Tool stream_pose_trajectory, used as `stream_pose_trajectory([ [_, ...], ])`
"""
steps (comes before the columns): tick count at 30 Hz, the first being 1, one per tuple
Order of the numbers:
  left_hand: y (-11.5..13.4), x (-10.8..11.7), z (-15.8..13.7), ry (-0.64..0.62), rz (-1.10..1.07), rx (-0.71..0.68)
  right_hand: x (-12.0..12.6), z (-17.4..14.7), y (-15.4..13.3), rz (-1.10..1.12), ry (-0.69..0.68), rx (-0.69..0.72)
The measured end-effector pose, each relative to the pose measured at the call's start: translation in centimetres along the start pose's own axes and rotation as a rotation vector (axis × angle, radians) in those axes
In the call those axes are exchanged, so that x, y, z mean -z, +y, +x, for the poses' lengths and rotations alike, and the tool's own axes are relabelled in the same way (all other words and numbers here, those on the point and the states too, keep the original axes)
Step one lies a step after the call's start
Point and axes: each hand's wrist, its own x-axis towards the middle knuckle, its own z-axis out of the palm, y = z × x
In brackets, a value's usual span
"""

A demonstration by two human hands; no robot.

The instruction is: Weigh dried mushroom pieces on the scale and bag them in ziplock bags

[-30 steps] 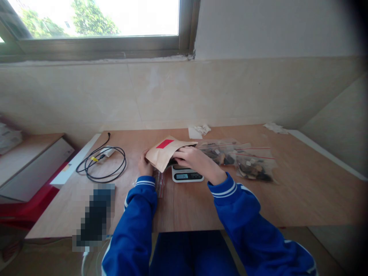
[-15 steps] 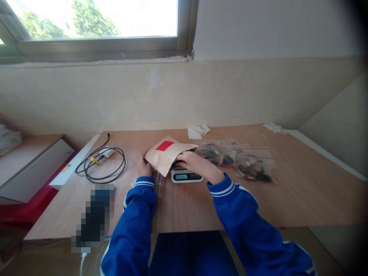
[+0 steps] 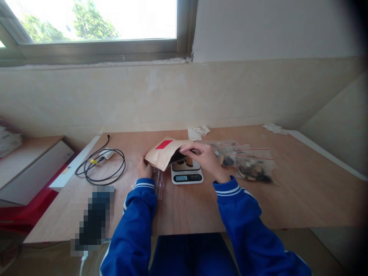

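Observation:
My left hand (image 3: 143, 168) is closed on the left end of a brown paper bag (image 3: 163, 153) with a red label. The bag is tilted, its dark mouth facing right above a white digital kitchen scale (image 3: 187, 179) with a lit display. Dark-and-brown pieces (image 3: 188, 161) lie on the scale, partly covered by the bag and my hand. At the bag's mouth, my right hand (image 3: 202, 156) has its fingers pinched together; what they hold is too small to make out. Clear zip bags (image 3: 159, 184) lie flat beneath my left hand.
Zip bags of dark and brown pieces (image 3: 254, 168) lie right of the scale. A coiled black cable (image 3: 125, 163) with a white adapter (image 3: 107, 154) and a blurred-out dark object (image 3: 94, 218) are on the left. Crumpled tissue (image 3: 202, 131) lies near the wall.
My right hand has drawn back from inside the bag, to the right and upward. The bag's mouth has lifted, so more of the scale and the pieces on it shows.

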Motion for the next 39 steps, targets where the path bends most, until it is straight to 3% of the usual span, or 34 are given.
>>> stream_pose_trajectory([
  [6, -0.3, 0.1, 0.1, -0.004, 0.001, 0.01, 0.6, -0.5, 1.8, 0.253, 0.196, -0.135],
  [13, -0.3, 0.1, 0.1, 0.011, 0.018, 0.006, 1.3, -2.7, 8.4, 0.446, 0.584, -0.325],
  [18, -0.1, 0.1, 0.1, 0.018, 0.016, 0.008, 0.9, -4.0, 12.1, 0.201, 0.492, -0.413],
  [25, 0.1, 0.3, 0.1, 0.013, 0.04, -0.005, -0.8, -3.8, 13.0, 0.074, 0.321, -0.425],
  [35, -0.3, 0.1, 0.1, 0.011, 0.017, 0.01, -1.4, -1.7, 14.2, 0.153, 0.452, -0.413],
  [39, -0.4, 0.2, 0.1, 0.019, 0.015, 0.001, -1.5, -2.0, 14.9, 0.04, 0.55, -0.448],
])
